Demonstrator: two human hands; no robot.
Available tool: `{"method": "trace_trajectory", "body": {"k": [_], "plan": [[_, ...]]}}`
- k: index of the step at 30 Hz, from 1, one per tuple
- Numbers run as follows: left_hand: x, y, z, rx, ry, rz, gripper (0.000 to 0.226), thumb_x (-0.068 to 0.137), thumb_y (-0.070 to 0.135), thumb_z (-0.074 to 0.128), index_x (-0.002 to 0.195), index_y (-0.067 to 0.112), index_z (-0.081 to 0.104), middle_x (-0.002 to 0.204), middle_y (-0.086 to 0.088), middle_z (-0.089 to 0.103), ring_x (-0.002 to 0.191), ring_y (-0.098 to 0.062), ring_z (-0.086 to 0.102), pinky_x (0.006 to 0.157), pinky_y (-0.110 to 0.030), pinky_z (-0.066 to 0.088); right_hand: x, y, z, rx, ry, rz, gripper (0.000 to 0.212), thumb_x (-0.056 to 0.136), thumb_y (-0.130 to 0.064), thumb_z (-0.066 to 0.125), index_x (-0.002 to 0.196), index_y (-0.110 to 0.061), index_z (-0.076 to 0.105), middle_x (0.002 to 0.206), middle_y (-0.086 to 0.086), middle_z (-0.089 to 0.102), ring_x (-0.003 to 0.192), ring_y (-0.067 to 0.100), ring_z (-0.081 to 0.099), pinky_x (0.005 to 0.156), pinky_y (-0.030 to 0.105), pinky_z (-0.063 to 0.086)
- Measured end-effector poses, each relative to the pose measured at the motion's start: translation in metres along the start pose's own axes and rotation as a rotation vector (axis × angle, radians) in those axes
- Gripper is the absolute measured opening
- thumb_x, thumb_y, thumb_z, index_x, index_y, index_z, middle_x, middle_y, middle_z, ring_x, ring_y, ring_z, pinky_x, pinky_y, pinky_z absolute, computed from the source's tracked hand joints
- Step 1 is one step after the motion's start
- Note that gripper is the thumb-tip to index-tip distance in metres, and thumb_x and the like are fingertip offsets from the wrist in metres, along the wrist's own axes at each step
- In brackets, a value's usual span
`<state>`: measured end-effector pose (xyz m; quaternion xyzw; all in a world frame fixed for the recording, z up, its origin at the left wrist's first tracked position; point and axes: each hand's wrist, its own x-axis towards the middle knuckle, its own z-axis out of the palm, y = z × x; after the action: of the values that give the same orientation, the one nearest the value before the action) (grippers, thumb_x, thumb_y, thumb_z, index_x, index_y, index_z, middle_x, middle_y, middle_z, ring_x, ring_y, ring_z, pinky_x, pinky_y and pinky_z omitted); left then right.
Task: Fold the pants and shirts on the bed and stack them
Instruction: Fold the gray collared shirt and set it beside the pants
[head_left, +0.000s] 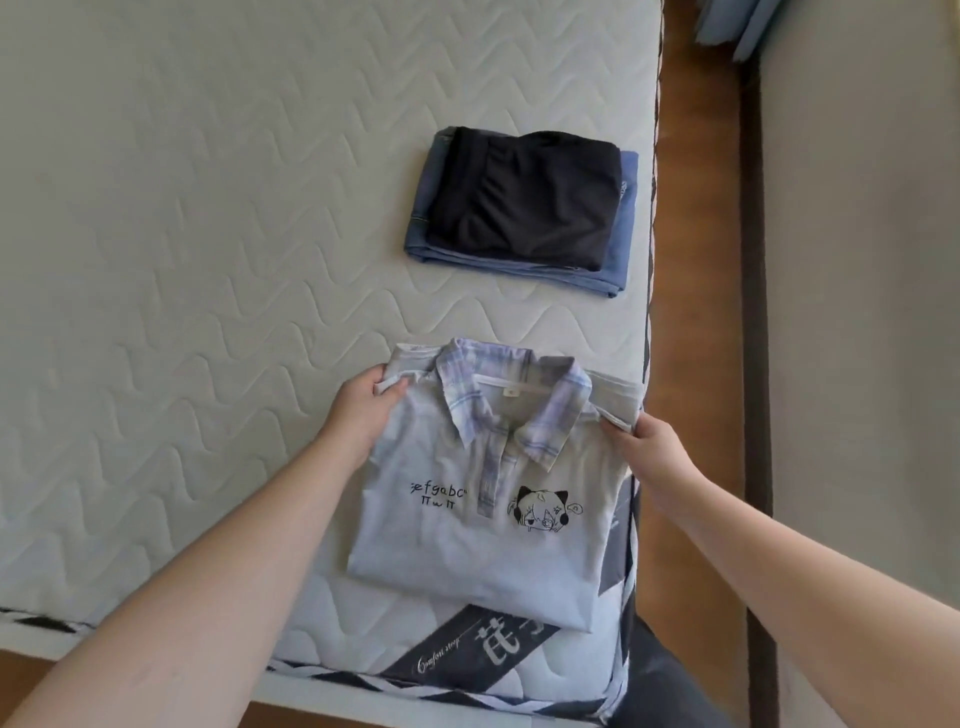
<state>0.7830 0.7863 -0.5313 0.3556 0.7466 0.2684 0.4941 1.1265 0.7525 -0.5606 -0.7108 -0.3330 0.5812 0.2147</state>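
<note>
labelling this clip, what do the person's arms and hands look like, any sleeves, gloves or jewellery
Both forearms are bare as far as the frame shows, with no sleeves in view. The left hand and right hand wear no gloves, and no rings, watch or bracelets show.

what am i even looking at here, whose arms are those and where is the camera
There is no machine here. A person wears a wide-angle camera on the head, looking down, so the two bare arms are their own. They stand at the corner of a bed with a quilted mattress. The left hand and right hand each pinch a shoulder edge of a folded pale blue collared shirt, which has printed letters and a small cartoon on the chest. Farther away lies a stack: a folded black garment on top of folded blue jeans. Wooden floor shows to the right.
</note>
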Motion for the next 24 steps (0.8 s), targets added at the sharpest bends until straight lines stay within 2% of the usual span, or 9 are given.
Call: {"method": "trace_trajectory", "body": {"k": [3,5,8,11,13,16,19,21,24], "plan": [[0.036,-0.011,0.012,-0.029,-0.010,-0.043,0.015,0.095,0.010,0.062,0.108,0.015,0.068,0.099,-0.008,0.071,0.088,-0.018,0.063,0.082,-0.031,0.048,0.038,-0.001,0.005,0.040,-0.003,0.013,0.013,0.092,-0.014,0.065,0.093,-0.023,0.074,0.082,-0.009,0.076,0.077,0.008,0.073,0.059,0.018,0.054],[0.057,-0.018,0.019,-0.064,-0.031,-0.121,0.025,0.093,0.003,0.061,0.117,0.010,0.065,0.107,-0.014,0.068,0.093,-0.022,0.062,0.084,-0.033,0.048,0.057,-0.002,0.012,0.076,-0.042,0.058,0.016,0.090,-0.008,0.064,0.100,-0.019,0.073,0.081,-0.005,0.076,0.074,0.009,0.073,0.060,0.021,0.055],[0.087,-0.018,0.027,-0.126,-0.084,-0.206,0.021,0.093,0.018,0.066,0.113,0.011,0.064,0.107,-0.013,0.069,0.093,-0.023,0.064,0.082,-0.033,0.050,0.074,-0.004,0.020,0.159,-0.050,0.140,0.016,0.089,-0.023,0.070,0.103,-0.015,0.070,0.090,0.005,0.076,0.083,0.020,0.073,0.072,0.033,0.059],[0.117,-0.018,0.026,-0.037,-0.086,-0.225,0.034,0.096,0.035,0.062,0.117,0.009,0.067,0.112,-0.010,0.068,0.101,-0.021,0.063,0.095,-0.036,0.049,0.088,-0.002,0.022,0.105,0.117,0.136,0.018,0.093,-0.037,0.063,0.092,-0.019,0.068,0.084,0.001,0.070,0.075,0.018,0.065,0.060,0.028,0.047],[0.129,-0.019,0.025,0.106,-0.056,-0.186,0.029,0.095,0.030,0.064,0.108,0.005,0.070,0.101,-0.013,0.067,0.090,-0.020,0.059,0.082,-0.033,0.046,0.094,0.001,0.024,0.077,0.186,0.078,0.020,0.095,-0.030,0.059,0.082,-0.019,0.067,0.076,0.001,0.065,0.074,0.020,0.056,0.065,0.031,0.042],[0.142,-0.015,0.023,0.183,0.019,-0.136,0.025,0.094,0.025,0.066,0.073,0.010,0.063,0.068,-0.008,0.055,0.064,-0.019,0.046,0.061,-0.028,0.036,0.101,-0.001,0.023,0.062,0.205,0.030,0.021,0.095,-0.028,0.059,0.080,-0.017,0.068,0.072,0.002,0.064,0.072,0.019,0.055,0.068,0.035,0.041],[0.154,-0.009,0.021,0.137,0.047,-0.097,0.022,0.094,0.025,0.064,0.085,0.005,0.066,0.075,-0.009,0.056,0.069,-0.017,0.046,0.065,-0.029,0.037,0.112,-0.009,0.019,0.075,0.225,0.006,0.022,0.094,-0.029,0.061,0.082,-0.013,0.069,0.073,0.002,0.064,0.072,0.018,0.055,0.067,0.034,0.041],[0.162,-0.002,0.020,0.116,0.055,-0.075,0.018,0.094,0.025,0.064,0.085,0.010,0.066,0.072,-0.004,0.057,0.071,-0.016,0.047,0.065,-0.028,0.037,0.124,-0.018,0.017,0.055,0.231,-0.013,0.021,0.095,-0.028,0.061,0.080,-0.015,0.070,0.070,-0.003,0.066,0.070,0.015,0.056,0.067,0.032,0.043],[0.179,0.008,0.021,0.120,0.081,-0.017,0.013,0.093,0.026,0.065,0.086,0.015,0.066,0.073,0.001,0.059,0.070,-0.015,0.050,0.066,-0.027,0.039,0.143,-0.034,0.015,-0.048,0.266,-0.048,0.030,0.095,-0.028,0.059,0.067,-0.020,0.064,0.047,-0.017,0.051,0.050,0.004,0.040,0.051,0.024,0.031]]}}
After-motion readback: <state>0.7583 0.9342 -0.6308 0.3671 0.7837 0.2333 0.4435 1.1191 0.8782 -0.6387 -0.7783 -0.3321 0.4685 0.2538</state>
